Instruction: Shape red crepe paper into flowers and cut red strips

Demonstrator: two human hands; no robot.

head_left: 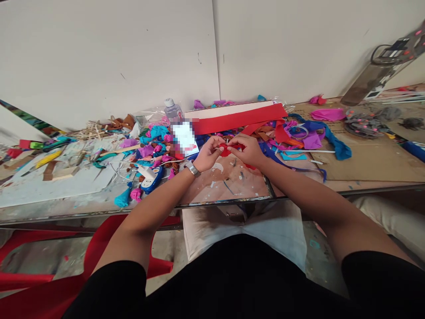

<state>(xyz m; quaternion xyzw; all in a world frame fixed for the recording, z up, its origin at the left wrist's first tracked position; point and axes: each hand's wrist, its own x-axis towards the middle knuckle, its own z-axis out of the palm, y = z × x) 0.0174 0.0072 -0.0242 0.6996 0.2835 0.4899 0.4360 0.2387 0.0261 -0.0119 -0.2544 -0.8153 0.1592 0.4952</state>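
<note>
A piece of red crepe paper (226,152) is pinched between both hands above the near middle of the table (212,188). My left hand (209,155), with a metal watch at the wrist, is closed on the paper's left side. On the other side, my right hand (247,151) is closed on it too, and a bit of red hangs below that hand. The fingers partly cover the paper, so its exact shape is hidden. Just beyond the hands lies a long flat red strip (237,118). A lit phone (185,138) leans left of my left hand.
Crumpled coloured paper pieces (146,150) crowd the left and back. A blue-and-white power strip (152,178) with a plugged charger sits at left. Behind stands a clear bottle (173,110); a grey bottle (367,79) leans at the right, beyond cardboard (358,164). A yellow-handled cutter (48,158) lies far left.
</note>
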